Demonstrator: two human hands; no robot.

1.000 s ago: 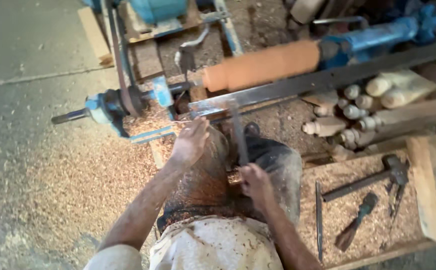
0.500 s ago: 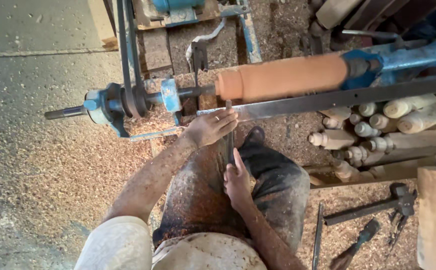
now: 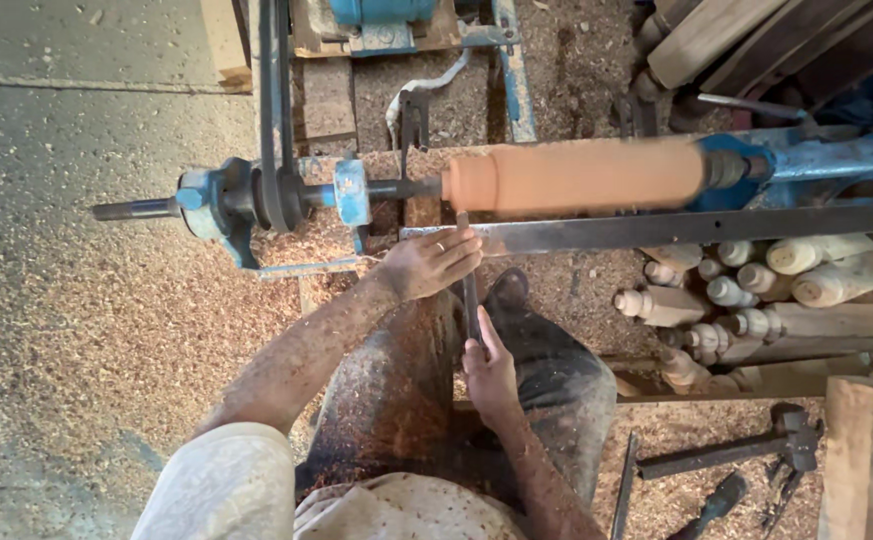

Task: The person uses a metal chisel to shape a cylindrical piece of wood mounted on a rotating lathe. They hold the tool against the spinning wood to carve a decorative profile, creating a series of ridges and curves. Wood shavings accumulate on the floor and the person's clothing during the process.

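A round orange-brown wooden blank (image 3: pixel 581 175) is mounted in a blue lathe (image 3: pixel 286 195). In front of it runs a long steel tool rest (image 3: pixel 676 228). My left hand (image 3: pixel 436 262) lies on the rest's left end, fingers over the blade of a dark turning chisel (image 3: pixel 469 295). My right hand (image 3: pixel 489 370) grips the chisel's handle end, lower down over my knees. The chisel tip points at the left end of the blank. Both forearms are dusted with wood chips.
Sawdust covers the floor at the left (image 3: pixel 106 330). Several turned pale wooden spindles (image 3: pixel 756 290) lie stacked at the right under the rest. A hammer (image 3: pixel 736 450) and other hand tools lie at the lower right. A drive belt (image 3: pixel 274 110) runs up from the lathe pulley.
The view has shifted down and left, so the lathe sits lower in frame. My left hand stays on the tool rest and my right hand has slid along the chisel handle.
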